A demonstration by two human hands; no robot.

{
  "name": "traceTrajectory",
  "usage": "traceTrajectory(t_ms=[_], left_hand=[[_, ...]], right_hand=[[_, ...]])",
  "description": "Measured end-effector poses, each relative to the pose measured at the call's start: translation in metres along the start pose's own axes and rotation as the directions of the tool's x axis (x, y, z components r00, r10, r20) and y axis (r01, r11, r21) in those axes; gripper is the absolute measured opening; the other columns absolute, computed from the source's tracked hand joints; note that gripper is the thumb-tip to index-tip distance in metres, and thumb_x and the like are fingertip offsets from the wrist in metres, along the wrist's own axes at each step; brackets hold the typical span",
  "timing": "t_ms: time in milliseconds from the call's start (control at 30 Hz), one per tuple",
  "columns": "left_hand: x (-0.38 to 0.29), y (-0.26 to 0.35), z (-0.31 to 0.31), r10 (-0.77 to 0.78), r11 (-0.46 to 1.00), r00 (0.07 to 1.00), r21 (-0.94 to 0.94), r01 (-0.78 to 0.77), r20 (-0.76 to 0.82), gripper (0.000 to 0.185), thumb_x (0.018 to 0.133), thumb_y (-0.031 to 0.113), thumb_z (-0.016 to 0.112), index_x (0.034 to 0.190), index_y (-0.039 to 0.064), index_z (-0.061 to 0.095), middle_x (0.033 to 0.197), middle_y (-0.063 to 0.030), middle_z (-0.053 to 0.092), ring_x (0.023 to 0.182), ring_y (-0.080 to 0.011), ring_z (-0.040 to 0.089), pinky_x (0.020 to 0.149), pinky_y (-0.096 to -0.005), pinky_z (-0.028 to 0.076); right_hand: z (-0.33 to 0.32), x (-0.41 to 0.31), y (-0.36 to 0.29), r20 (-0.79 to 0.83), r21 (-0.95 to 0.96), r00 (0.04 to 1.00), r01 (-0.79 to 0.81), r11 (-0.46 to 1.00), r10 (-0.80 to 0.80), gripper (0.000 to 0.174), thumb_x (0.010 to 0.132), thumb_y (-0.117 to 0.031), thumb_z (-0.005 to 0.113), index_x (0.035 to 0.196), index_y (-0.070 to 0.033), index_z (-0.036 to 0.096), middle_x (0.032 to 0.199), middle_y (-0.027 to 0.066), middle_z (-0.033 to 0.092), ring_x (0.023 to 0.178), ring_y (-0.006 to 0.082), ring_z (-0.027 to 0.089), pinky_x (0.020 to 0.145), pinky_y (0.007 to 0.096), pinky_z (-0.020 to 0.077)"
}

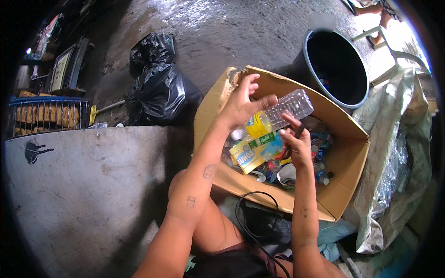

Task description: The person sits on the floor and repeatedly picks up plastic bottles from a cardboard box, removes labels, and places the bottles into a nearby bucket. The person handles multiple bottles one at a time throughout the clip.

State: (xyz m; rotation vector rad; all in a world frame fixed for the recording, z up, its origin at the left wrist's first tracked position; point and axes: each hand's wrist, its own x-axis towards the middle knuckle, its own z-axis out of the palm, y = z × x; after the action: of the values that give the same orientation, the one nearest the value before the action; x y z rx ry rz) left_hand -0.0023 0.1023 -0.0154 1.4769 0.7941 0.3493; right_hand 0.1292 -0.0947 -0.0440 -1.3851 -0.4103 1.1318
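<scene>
A clear plastic bottle [293,104] with a yellow label lies at a slant between my hands, over an open cardboard box [347,170]. My left hand [245,100] is above the bottle's label end, fingers spread and thumb blurred; whether it touches the bottle is unclear. My right hand [297,142] grips a small dark object [299,131], perhaps a tool handle, and its raised fingertips overlap the bottle's side. Beneath them in the box are a yellow and blue printed carton [248,158], a white cup [287,174], a small bottle [322,177] and mixed plastic scraps.
A large dark bin [306,59] stands beyond the box. To the right, a woven sack [386,146] holds clear plastic, near a white plastic chair [399,55] and a person's legs [384,24]. Black garbage bags [160,87] and a pale panel [90,180] are left.
</scene>
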Motion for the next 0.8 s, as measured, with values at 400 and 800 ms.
traceTrajectory(t_ms=[400, 800], left_hand=[[-0.012, 0.027, 0.023, 0.015, 0.8, 0.974, -0.587, 0.122, 0.224, 0.071, 0.084, 0.04, 0.082, 0.135, 0.003, 0.049, 0.114, -0.0072, 0.064, 0.1, -0.0145, 0.065, 0.09, -0.0313, 0.055], [-0.013, 0.026, 0.013, 0.121, 0.728, 0.991, -0.675, -0.125, -0.053, 0.067, 0.084, 0.038, 0.081, 0.134, 0.007, 0.049, 0.113, -0.0081, 0.062, 0.103, -0.0177, 0.064, 0.089, -0.0345, 0.056]], right_hand=[[0.018, -0.044, -0.08, -0.288, -0.196, 0.957, -0.026, 0.98, -0.033, 0.049, 0.109, -0.044, 0.041, 0.087, -0.007, 0.064, 0.065, -0.0008, 0.053, 0.055, 0.007, 0.05, 0.048, 0.0219, 0.0383], [0.077, -0.071, -0.068, -0.072, -0.912, 0.959, 0.047, 0.406, -0.273, 0.023, 0.103, -0.021, 0.054, 0.09, -0.001, 0.054, 0.083, 0.0264, 0.062, 0.081, 0.0477, 0.061, 0.067, 0.0523, 0.0465]])
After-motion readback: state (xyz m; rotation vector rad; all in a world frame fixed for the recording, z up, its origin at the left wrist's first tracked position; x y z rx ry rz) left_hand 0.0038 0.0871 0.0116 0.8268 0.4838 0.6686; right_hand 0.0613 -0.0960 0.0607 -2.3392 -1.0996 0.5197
